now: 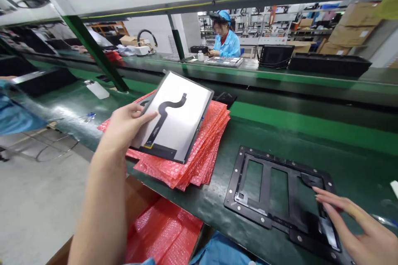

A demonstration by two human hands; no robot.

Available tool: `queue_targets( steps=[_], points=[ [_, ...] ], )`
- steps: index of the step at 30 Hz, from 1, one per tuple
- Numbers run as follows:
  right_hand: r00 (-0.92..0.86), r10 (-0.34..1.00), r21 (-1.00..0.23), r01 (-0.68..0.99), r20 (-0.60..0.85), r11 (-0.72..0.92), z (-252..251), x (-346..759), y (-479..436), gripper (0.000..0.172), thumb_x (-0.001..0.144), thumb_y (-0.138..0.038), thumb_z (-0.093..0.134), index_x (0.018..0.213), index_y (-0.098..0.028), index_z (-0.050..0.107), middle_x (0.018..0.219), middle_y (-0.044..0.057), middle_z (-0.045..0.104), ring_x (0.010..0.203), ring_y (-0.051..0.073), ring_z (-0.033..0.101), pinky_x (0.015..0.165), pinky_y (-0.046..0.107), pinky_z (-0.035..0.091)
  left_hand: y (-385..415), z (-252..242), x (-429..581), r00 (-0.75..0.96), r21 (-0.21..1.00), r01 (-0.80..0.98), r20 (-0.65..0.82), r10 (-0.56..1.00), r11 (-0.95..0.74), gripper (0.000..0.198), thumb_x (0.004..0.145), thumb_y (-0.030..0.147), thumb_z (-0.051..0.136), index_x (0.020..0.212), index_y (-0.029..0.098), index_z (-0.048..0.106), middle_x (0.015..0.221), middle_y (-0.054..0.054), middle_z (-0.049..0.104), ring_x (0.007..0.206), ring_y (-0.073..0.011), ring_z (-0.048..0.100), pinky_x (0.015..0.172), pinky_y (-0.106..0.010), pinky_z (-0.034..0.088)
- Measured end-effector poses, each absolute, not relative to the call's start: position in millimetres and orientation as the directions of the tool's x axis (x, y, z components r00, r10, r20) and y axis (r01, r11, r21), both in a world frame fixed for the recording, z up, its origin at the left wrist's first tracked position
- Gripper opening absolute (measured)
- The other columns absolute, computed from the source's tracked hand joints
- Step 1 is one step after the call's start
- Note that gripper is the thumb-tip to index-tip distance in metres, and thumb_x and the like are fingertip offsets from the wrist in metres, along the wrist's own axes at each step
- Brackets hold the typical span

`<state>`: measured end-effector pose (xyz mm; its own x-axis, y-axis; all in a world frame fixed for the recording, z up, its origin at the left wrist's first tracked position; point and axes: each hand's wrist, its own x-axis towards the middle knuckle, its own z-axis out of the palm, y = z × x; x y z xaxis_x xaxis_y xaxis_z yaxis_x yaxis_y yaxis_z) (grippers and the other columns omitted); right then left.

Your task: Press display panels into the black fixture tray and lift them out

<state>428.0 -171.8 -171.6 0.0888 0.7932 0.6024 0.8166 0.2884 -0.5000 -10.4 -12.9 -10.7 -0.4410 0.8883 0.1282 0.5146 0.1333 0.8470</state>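
My left hand grips the left edge of a flat display panel, silver-backed with a black flex cable curving across it, and holds it tilted above a stack of red bubble-wrap bags. My right hand rests with fingers spread on the right side of a black metal frame that lies flat on the green bench.
The green bench runs across the view, with a raised green conveyor behind it. More red bubble wrap fills a cardboard box below the front edge. A white bottle lies at left. Across the line a person in a blue coat sits working beside black trays.
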Motion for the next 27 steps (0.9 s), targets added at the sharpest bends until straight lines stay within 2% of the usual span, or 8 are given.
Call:
queue_targets(
  steps=[2, 4, 10, 13, 16, 22, 25, 27],
  points=[
    [0.097, 0.795, -0.53, 0.792, 0.598, 0.302, -167, 424, -169, 0.019, 0.094, -0.041, 0.057, 0.091, -0.028, 0.071, 0.101, -0.001, 0.076, 0.088, 0.021, 0.073, 0.086, 0.03, 0.057, -34, -7, 4, -0.445, 0.96, 0.28, 0.143, 0.884, -0.015, 0.043, 0.059, 0.038, 0.084, 0.088, 0.022, 0.058, 0.066, 0.005, 0.067, 0.049, -0.0147, 0.06, 0.041, -0.022, 0.047],
    [0.094, 0.825, -0.577, 0.758, 0.557, 0.304, -162, 419, -165, 0.018, 0.094, -0.038, 0.058, 0.091, -0.028, 0.072, 0.099, -0.001, 0.076, 0.085, 0.02, 0.074, 0.084, 0.028, 0.058, -56, -11, 28, -0.389, 0.987, 0.128, 0.142, 0.91, -0.099, 0.051, 0.054, 0.032, 0.088, 0.096, 0.023, 0.062, 0.069, 0.005, 0.071, 0.05, -0.0153, 0.064, 0.043, -0.022, 0.053],
    [0.121, 0.872, -0.72, 0.623, 0.473, 0.305, -135, 386, -153, 0.014, 0.094, -0.029, 0.059, 0.094, -0.027, 0.073, 0.089, -0.002, 0.076, 0.072, 0.015, 0.071, 0.066, 0.023, 0.055, -101, -57, 112, -0.277, 0.991, -0.118, -0.097, 0.956, 0.066, 0.049, 0.06, 0.033, 0.087, 0.101, 0.023, 0.064, 0.08, -0.001, 0.076, 0.058, -0.0206, 0.071, 0.05, -0.025, 0.058],
    [0.15, 0.891, -0.796, 0.529, 0.429, 0.294, -124, 374, -144, 0.013, 0.095, -0.026, 0.056, 0.097, -0.024, 0.069, 0.088, -0.001, 0.076, 0.07, 0.014, 0.069, 0.061, 0.024, 0.053, -111, -77, 140, -0.197, 0.984, -0.131, -0.144, 0.97, 0.119, 0.046, 0.062, 0.035, 0.086, 0.1, 0.022, 0.065, 0.083, -0.003, 0.076, 0.076, -0.0263, 0.075, 0.065, -0.029, 0.062],
    [0.185, 0.903, -0.803, 0.549, 0.388, 0.232, -121, 374, -138, 0.015, 0.094, -0.023, 0.054, 0.104, -0.024, 0.065, 0.082, -0.002, 0.075, 0.067, 0.015, 0.069, 0.059, 0.025, 0.051, -115, -87, 153, -0.152, 0.987, -0.095, -0.141, 0.978, 0.127, 0.041, 0.064, 0.036, 0.086, 0.097, 0.022, 0.066, 0.091, -0.004, 0.076, 0.094, -0.0281, 0.073, 0.078, -0.03, 0.062],
    [0.155, 0.907, -0.669, 0.724, 0.391, 0.165, -130, 383, -135, 0.01, 0.093, -0.017, 0.053, 0.096, -0.024, 0.059, 0.081, -0.001, 0.074, 0.072, 0.017, 0.071, 0.062, 0.026, 0.046, -118, -92, 155, -0.096, 0.986, 0.016, -0.163, 0.982, 0.165, 0.05, 0.062, 0.044, 0.088, 0.102, 0.024, 0.066, 0.095, -0.003, 0.076, 0.091, -0.0276, 0.074, 0.07, -0.026, 0.063],
    [0.136, 0.943, -0.653, 0.75, 0.304, 0.102, -132, 381, -133, 0.009, 0.092, -0.015, 0.055, 0.09, -0.024, 0.055, 0.073, -0.001, 0.07, 0.07, 0.019, 0.069, 0.06, 0.027, 0.042, -119, -95, 157, -0.099, 0.978, 0.075, -0.187, 0.977, 0.194, 0.05, 0.061, 0.046, 0.088, 0.103, 0.028, 0.067, 0.099, -0.001, 0.077, 0.095, -0.0296, 0.074, 0.076, -0.029, 0.065],
    [0.124, 0.96, -0.697, 0.712, 0.25, 0.09, -131, 381, -133, 0.012, 0.091, -0.012, 0.054, 0.087, -0.023, 0.052, 0.07, -0.002, 0.068, 0.069, 0.018, 0.068, 0.061, 0.027, 0.041, -118, -97, 155, -0.116, 0.978, 0.103, -0.168, 0.979, 0.18, 0.047, 0.06, 0.046, 0.087, 0.102, 0.032, 0.07, 0.102, 0.001, 0.078, 0.102, -0.0319, 0.073, 0.081, -0.03, 0.064]
  ],
)
